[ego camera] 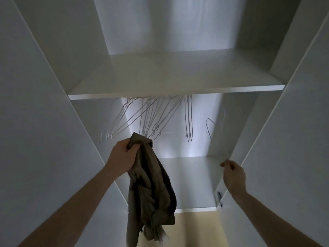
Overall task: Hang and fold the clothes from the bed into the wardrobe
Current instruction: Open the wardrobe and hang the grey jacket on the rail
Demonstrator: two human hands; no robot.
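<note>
L hand (122, 157) gripped bunched olive garment (151, 184) before open wardrobe (178, 86), likely seeking a hanger (147, 118); R hand (233, 173), loosely curled, empty, by door (284, 139).

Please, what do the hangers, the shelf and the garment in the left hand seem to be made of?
Hangers: probably thin metal wire, perhaps coated pale; the outlines are very slim and bent.
Shelf: apparently laminated board, matte white, with a flat face and a straight, square front edge.
Garment, gripped by the left hand: soft woven cloth, olive-brown and matte; it hangs in limp folds. The fibre cannot be told.
</note>
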